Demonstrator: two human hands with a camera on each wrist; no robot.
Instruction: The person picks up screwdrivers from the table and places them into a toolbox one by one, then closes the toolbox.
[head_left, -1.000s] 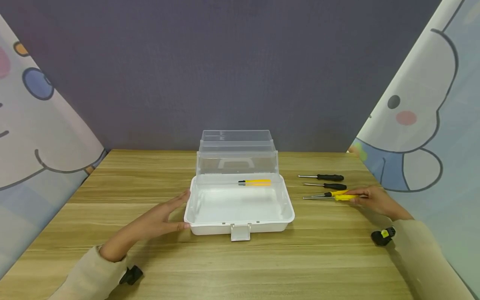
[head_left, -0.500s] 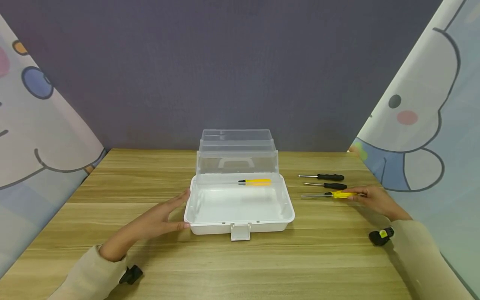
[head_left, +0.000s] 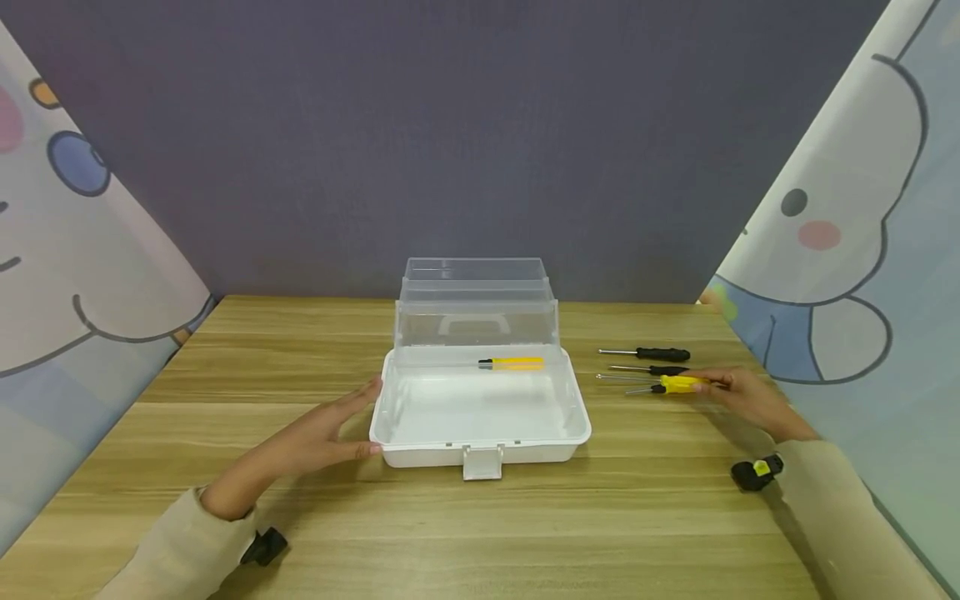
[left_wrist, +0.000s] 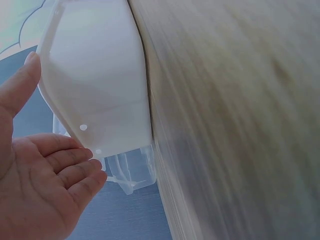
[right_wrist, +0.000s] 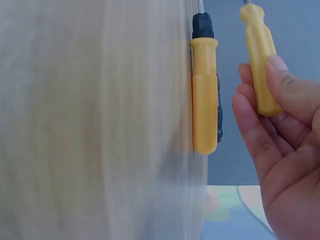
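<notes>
My right hand (head_left: 746,404) pinches a yellow-handled screwdriver (right_wrist: 260,62) between thumb and fingers; the right wrist view shows it raised off the table. Beneath it, another yellow-handled screwdriver (right_wrist: 205,100) with a black collar lies on the wood. Just behind are two black-handled screwdrivers (head_left: 662,354), the nearer one partly covered by my fingers. At the middle stands a white toolbox (head_left: 420,457), its clear lid (head_left: 475,302) raised. A yellow tool with a black collar (head_left: 517,363) lies along its back. My left hand (head_left: 315,437), fingers extended, touches the box's left end.
A wooden table (head_left: 480,533) carries everything. Behind it rises a dark grey panel (head_left: 480,150). Cartoon-printed sheets (head_left: 832,250) flank both sides. The toolbox's latch (head_left: 482,463) hangs down at the front.
My right hand has separated one yellow-handled screwdriver from the other and lifted it, its shaft now pointing left behind the one on the table. The left hand keeps its place on the toolbox.
</notes>
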